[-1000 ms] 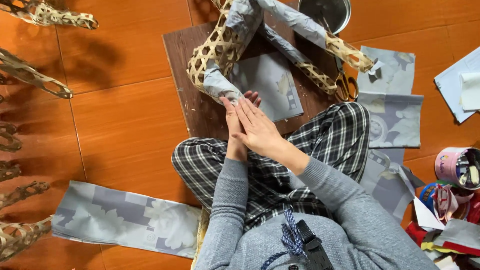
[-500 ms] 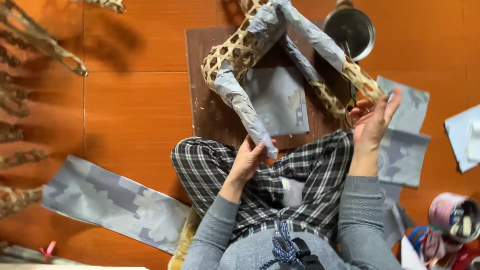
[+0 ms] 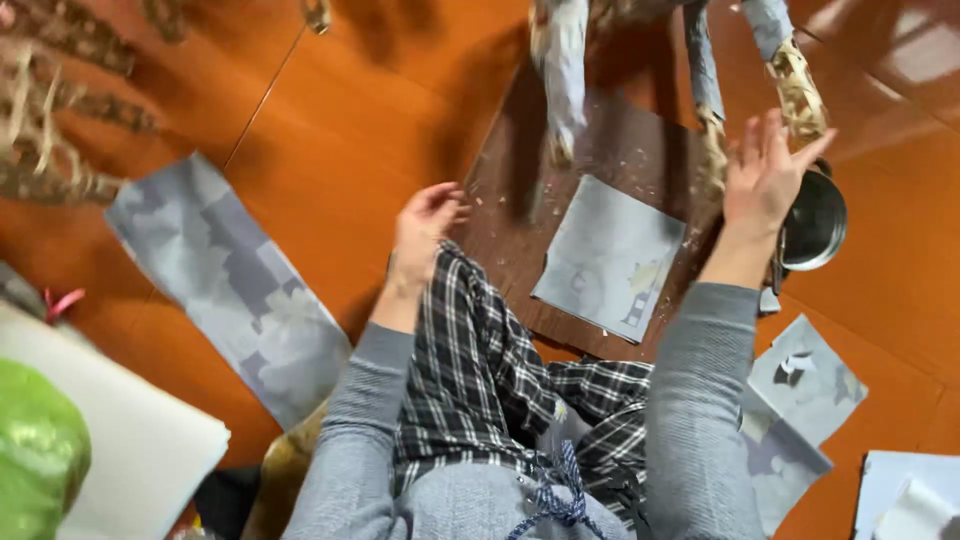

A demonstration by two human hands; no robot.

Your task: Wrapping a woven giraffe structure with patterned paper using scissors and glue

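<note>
I sit on an orange floor in plaid trousers and grey sleeves. My left hand hovers by my knee at the near edge of a brown board, fingers loosely curled and empty. My right hand is raised with fingers spread, just in front of a straw-wound leg of a frame standing on the board. Another leg of the frame is wrapped in grey paper. A grey paper square lies on the board between my hands.
A metal pot sits just right of my right wrist. A long grey patterned paper strip lies at left, more grey pieces at right. White sheets and a green object are bottom left, straw-wound pieces top left.
My hands, pressed together on the paper-wrapped leg, have parted. The right hand went to the straw-wound leg at right, the left let go and dropped to my knee. The view shifted right.
</note>
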